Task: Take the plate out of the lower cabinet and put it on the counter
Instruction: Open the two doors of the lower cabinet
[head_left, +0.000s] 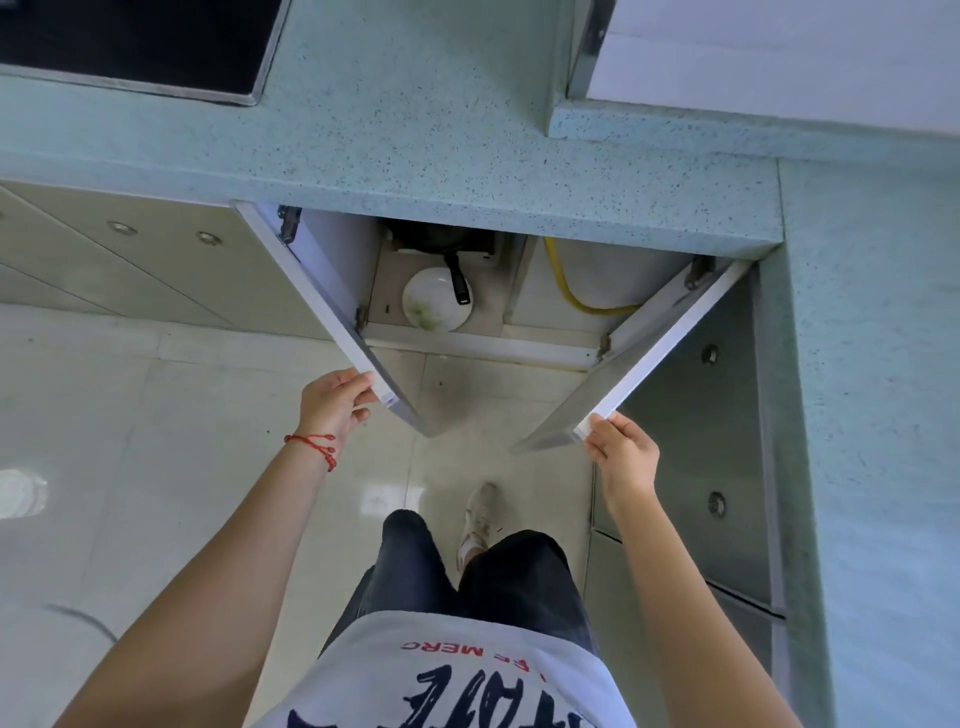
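Observation:
A white plate (432, 304) with a green pattern lies on the floor of the lower cabinet (483, 340), under the speckled teal counter (415, 150). A black pan's handle (457, 283) rests over the plate's right side. Both cabinet doors stand swung outward. My left hand (337, 402) grips the free edge of the left door (322, 291). On the other side, my right hand (621, 449) grips the free edge of the right door (660, 353). Both hands are well in front of the plate.
A black cooktop (140, 41) is set into the counter at the back left. A yellow hose (571, 296) curves through the cabinet's right half. Drawers with round knobs (717, 501) run down the right side. My legs and a shoe stand on the tiled floor (156, 467).

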